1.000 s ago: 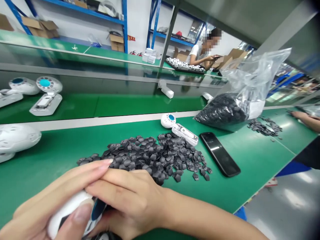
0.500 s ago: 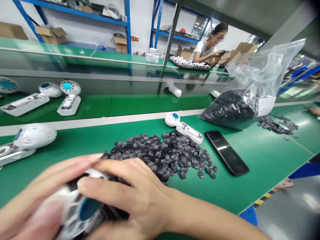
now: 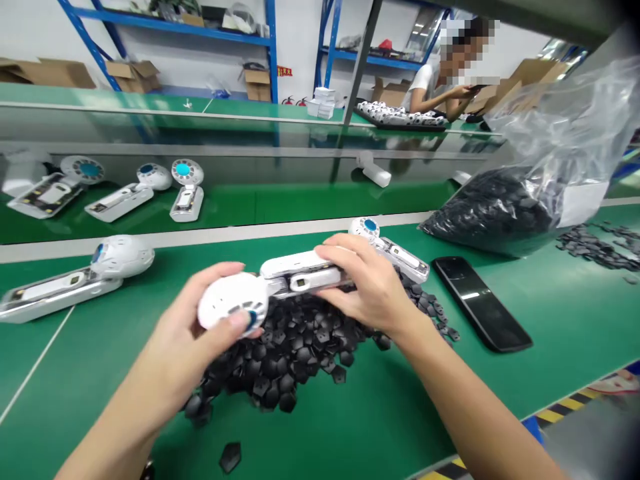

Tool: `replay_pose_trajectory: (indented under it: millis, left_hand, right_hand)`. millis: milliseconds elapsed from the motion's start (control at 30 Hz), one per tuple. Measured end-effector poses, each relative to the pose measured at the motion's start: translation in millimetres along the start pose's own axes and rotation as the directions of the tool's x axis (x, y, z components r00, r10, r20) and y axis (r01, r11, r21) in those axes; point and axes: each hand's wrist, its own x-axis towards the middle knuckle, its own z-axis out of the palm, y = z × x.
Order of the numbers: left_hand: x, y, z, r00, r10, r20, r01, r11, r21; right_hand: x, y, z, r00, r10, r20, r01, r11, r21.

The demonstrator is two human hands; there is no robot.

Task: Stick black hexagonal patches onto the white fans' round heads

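My left hand (image 3: 193, 333) grips the domed head of a white plastic device (image 3: 300, 275), with my thumb near its small blue disc. My right hand (image 3: 367, 287) holds the device's long flat body, fingers over the top. The device lies sideways just above a heap of black rubber pieces (image 3: 285, 353), close to touching it. Its underside is partly hidden by my hands. A second white device (image 3: 395, 250) stands beyond my right hand at the heap's far edge. One loose black piece (image 3: 230, 457) lies near the bench's front.
A black phone (image 3: 480, 303) lies face up on the green bench (image 3: 525, 380) to the right. Behind it, a clear bag of black pieces (image 3: 495, 213) slumps. Another white device (image 3: 65, 290) lies left. A co-worker (image 3: 430, 93) sits at a far bench beside many devices.
My hands have carried the device forward from the bottom of the view to above the heap. It has turned, so its long body now lies sideways. The view has also shifted.
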Motion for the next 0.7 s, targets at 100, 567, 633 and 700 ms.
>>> replay_pose_trajectory:
  millis: [100, 567, 633, 700]
  left_hand:
    - [-7.1, 8.3, 8.8, 0.963, -0.128, 0.235, 0.151, 0.985, -0.083]
    - [-1.3, 16.6, 12.5, 0.968, -0.140, 0.209, 0.249, 0.638, -0.729]
    - [-2.0, 16.7, 12.5, 0.963, -0.096, 0.254, 0.258, 0.610, -0.749]
    - [-4.6, 15.4, 14.4, 0.953, -0.065, 0.297, 0.273, 0.614, -0.741]
  right_hand:
    - [-3.1, 7.5, 2.9, 1.000, 0.014, -0.021, -0.016, 0.996, -0.084]
    - [0.3, -11.9, 4.9, 0.749, 0.338, 0.570, -0.393, 0.919, -0.028]
    - [-1.8, -15.0, 5.3, 0.738, 0.268, 0.619, -0.313, 0.949, -0.037]
    - [-3.7, -16.0, 6.3, 0.741, 0.239, 0.627, -0.287, 0.958, -0.026]
